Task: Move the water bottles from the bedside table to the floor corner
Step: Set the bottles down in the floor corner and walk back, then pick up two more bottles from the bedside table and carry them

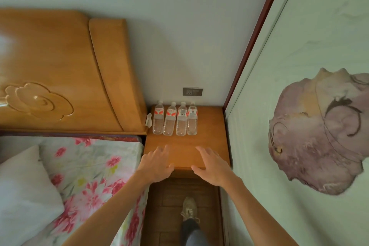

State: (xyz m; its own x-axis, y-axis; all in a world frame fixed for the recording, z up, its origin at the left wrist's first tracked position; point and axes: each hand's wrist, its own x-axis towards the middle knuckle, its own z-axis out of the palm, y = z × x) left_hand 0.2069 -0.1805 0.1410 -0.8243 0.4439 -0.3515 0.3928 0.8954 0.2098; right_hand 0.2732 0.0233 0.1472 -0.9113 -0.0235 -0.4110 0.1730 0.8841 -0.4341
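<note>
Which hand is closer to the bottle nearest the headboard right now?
Left. The left hand is over the front of the table, almost straight before that bottle; the right hand is level with the left hand but further to the right.

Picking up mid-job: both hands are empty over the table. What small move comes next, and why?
All four clear plastic water bottles with red-and-white labels stand upright at the back of the wooden bedside table; the left hand and right hand hang open, short of them. So probably reach forward and grip the outer two.
</note>
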